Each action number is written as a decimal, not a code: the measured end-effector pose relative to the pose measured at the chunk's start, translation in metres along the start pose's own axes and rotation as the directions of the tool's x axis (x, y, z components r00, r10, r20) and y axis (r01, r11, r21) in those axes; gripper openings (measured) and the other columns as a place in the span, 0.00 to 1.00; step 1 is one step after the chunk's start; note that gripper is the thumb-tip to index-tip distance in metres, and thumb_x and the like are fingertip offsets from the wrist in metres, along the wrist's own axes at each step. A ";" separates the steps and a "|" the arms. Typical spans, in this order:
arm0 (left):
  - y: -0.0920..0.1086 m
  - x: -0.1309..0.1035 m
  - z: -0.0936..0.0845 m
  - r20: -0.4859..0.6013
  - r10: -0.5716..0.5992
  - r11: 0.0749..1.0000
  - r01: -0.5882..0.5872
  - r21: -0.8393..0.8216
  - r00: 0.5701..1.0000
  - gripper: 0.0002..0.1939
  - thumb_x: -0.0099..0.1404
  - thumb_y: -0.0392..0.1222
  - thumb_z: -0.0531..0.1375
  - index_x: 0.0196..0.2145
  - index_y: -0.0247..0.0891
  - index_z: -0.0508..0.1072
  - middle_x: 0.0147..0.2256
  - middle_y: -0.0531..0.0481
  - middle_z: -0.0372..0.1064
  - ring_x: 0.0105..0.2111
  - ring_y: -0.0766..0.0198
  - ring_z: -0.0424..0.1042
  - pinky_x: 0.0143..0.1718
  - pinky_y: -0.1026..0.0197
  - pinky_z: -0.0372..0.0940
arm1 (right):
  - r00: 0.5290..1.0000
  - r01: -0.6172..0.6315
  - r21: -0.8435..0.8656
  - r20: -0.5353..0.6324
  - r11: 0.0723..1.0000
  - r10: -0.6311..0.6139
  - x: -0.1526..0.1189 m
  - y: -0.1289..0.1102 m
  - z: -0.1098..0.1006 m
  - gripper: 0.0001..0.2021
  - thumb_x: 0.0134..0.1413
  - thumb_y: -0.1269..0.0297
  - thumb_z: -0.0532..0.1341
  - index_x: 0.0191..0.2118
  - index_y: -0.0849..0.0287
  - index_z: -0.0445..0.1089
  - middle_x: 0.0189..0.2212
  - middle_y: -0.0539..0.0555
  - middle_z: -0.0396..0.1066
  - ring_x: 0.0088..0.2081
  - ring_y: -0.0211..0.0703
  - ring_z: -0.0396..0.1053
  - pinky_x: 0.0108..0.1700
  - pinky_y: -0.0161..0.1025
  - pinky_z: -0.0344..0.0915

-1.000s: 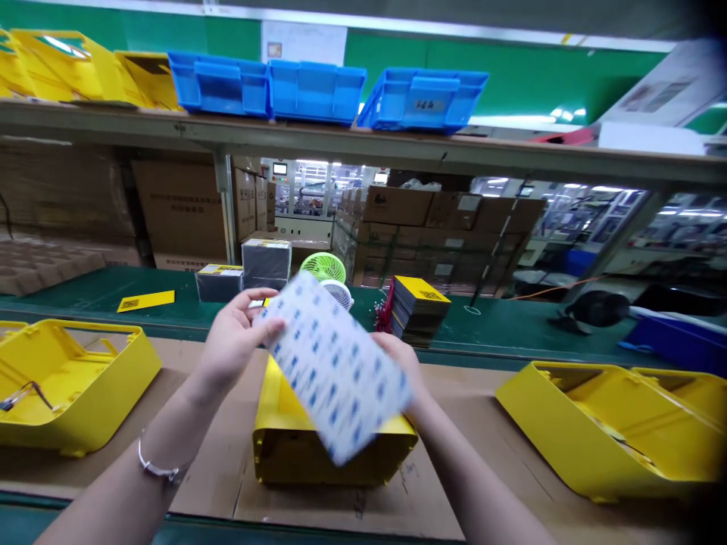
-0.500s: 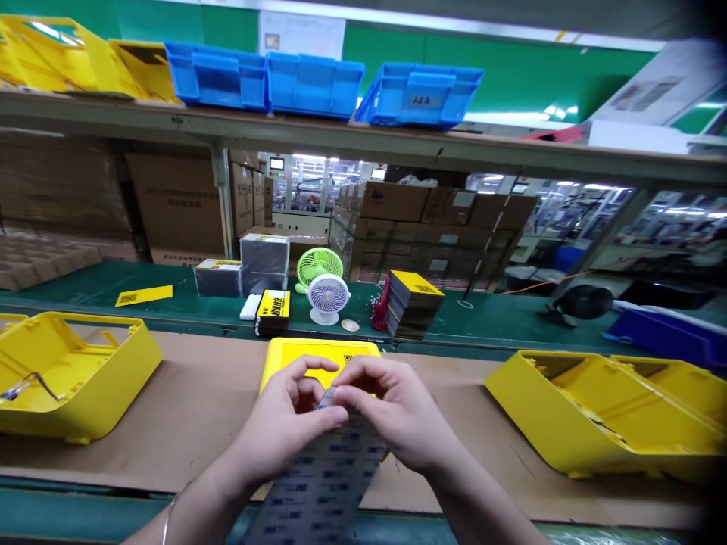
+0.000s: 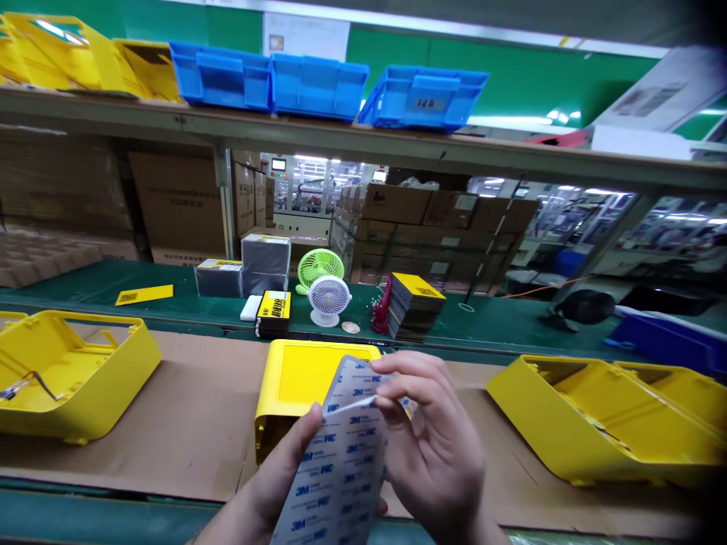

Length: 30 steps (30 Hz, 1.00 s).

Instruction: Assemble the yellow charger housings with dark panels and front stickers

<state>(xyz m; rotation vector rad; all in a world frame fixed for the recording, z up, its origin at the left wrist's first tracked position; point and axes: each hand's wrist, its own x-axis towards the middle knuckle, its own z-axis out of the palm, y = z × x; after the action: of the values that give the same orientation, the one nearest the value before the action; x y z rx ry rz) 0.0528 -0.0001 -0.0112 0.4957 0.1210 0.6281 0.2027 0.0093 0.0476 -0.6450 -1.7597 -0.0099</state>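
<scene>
My left hand (image 3: 284, 462) holds a flat sheet (image 3: 335, 469) with blue 3M print by its left edge, thumb along the side. At the sheet's upper right, my right hand (image 3: 437, 439) pinches it between thumb and fingers. A pale fold or lifted edge runs across the sheet between the two hands. Behind it, a yellow housing (image 3: 301, 367) stands on the brown board (image 3: 193, 401), its front side dark and open. The sheet hides part of this housing.
Yellow shells lie at the left (image 3: 113, 386) and right (image 3: 545, 424). On the green ledge beyond are a white fan (image 3: 329, 297), a green fan (image 3: 319, 265) and a stack of yellow-topped plates (image 3: 417, 306). Blue bins (image 3: 318, 87) line the shelf above.
The sheet has risen and tilted up, showing its printed face. My left hand has moved down to its left edge; my right hand has shifted right and turned.
</scene>
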 end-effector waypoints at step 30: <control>0.000 -0.006 0.022 -0.244 0.057 0.949 0.024 0.315 0.968 0.35 0.51 0.67 0.53 0.47 0.37 0.69 0.39 0.42 0.69 0.32 0.59 0.69 0.42 0.54 0.58 | 0.950 -0.162 -0.157 0.242 0.974 0.197 0.007 -0.005 -0.016 0.05 0.49 0.73 0.57 0.29 0.58 0.59 0.32 0.53 0.61 0.38 0.43 0.60 0.36 0.40 0.61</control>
<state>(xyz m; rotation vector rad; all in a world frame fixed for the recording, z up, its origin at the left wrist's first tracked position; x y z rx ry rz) 0.0537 -0.0122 0.0076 0.7262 0.4637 0.6904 0.2135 0.0028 0.0602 -0.9392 -1.9530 0.0846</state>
